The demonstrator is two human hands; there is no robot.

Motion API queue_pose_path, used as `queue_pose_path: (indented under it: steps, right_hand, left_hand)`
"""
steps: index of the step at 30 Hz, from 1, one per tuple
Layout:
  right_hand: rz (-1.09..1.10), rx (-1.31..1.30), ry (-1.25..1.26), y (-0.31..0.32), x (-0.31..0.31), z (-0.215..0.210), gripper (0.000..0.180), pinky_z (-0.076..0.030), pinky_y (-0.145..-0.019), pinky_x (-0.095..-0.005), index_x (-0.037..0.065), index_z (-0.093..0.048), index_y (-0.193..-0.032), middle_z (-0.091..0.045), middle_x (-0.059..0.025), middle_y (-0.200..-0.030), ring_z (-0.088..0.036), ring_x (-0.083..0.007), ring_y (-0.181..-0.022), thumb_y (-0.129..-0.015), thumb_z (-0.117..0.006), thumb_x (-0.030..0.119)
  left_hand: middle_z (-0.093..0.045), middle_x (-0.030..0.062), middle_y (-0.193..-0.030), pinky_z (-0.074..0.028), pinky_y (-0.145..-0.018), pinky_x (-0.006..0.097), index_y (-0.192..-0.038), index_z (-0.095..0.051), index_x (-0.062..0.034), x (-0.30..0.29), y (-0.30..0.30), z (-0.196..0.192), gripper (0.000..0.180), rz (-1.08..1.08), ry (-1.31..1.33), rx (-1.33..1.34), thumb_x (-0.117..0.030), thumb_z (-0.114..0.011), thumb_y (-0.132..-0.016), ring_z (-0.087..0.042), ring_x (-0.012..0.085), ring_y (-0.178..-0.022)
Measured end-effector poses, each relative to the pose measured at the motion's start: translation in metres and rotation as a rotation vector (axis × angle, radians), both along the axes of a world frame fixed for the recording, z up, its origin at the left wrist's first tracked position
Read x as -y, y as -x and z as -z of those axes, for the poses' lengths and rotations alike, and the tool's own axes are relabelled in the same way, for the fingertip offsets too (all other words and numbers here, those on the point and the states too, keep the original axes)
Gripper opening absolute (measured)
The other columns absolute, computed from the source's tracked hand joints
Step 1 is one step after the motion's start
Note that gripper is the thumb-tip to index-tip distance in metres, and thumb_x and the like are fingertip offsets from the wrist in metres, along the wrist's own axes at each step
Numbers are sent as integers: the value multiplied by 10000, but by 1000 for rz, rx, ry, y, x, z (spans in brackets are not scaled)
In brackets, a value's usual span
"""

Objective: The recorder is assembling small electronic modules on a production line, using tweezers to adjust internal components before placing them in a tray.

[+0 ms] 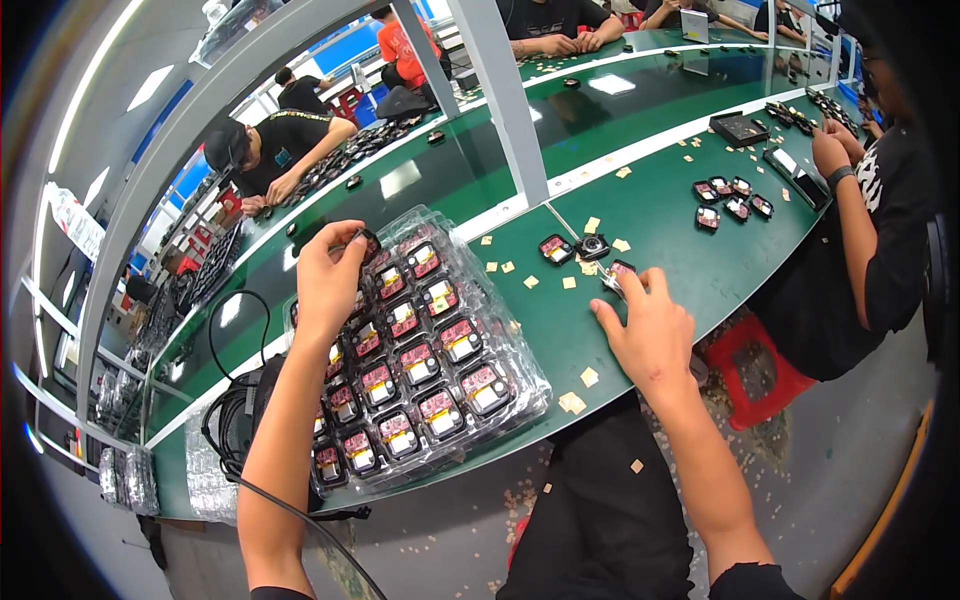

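A clear plastic blister tray [535,395] holds rows of small black open watch cases [420,362], with red boards and white-and-yellow parts showing. My left hand [335,275] reaches over its far left corner, thumb and fingers closed on a dark watch case [369,246] partly hidden by them. To the right of the tray, my right hand [650,325] hovers low, thumb spread away from the fingers. Its fingertips meet another open case [622,268] with a small silvery piece beside it. Just beyond lie an open case [555,249] and a black round-faced one [592,246].
Small beige squares [571,402] litter the green table [560,350]. More cases [735,196], a black box [740,129] and a phone [795,178] lie toward a co-worker [860,220] at right. A grey post [505,110] rises beyond the tray; a black cable [232,420] loops at left.
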State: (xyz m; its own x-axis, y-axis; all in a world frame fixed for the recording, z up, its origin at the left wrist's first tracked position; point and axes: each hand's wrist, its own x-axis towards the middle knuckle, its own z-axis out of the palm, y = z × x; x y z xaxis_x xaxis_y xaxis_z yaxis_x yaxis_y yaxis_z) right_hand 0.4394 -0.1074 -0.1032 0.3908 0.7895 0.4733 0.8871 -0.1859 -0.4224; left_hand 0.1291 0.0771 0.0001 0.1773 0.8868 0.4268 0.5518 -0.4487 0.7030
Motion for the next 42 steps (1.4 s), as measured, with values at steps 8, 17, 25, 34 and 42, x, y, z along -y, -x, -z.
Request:
queue_pose_path:
  steps: [8,17,25,34,42]
  right_hand:
    - [-1,-29,-2,0,1,-3,366,-553,-616,-465,97,-660,-1129,-604,-113,-1061,-716,-351,-765,-891,-776,351]
    - [2,-84,25,-8,6,5,287,-552,-657,-479,115,-677,-1103,-627,-111,-1070,-716,-352,-792,-890,-764,287]
    - [-436,-298,-380,13,47,-8,422,-601,-722,-394,31,-638,-1119,-689,-153,-1103,-718,-321,-875,-771,-871,86]
    - [-1098,-701,-190,37,102,3,463,-626,-712,-310,47,-644,-1181,-747,-156,-1187,-772,-275,-931,-781,-876,78]
    - [-1098,-522,34,41,123,6,479,-559,-554,-279,94,-627,-1132,-765,-158,-1136,-747,-236,-725,-749,-913,121]
  left_hand:
    - [-680,252,-1293,-496,-1041,419,-1141,-752,9,-20,5,19,253,6,-276,-452,-120,-701,-930,-659,393,-1198]
    - [-624,219,-1341,-427,-1112,487,-1214,-691,-17,66,-30,-8,293,43,-441,-494,-109,-691,-936,-528,448,-1322]
    - [-707,117,-1133,-490,-1038,558,-1046,-780,-123,227,-28,18,227,350,-748,-415,-109,-768,-819,-663,383,-1141]
    - [-649,165,-1063,-588,-661,352,-1344,-504,67,288,-33,123,634,624,1399,964,-509,-402,-1099,-679,213,-798]
    - [-587,227,-1309,-555,-911,412,-1484,-418,75,280,-24,149,639,958,1624,1310,-418,-507,-1087,-660,261,-1023]
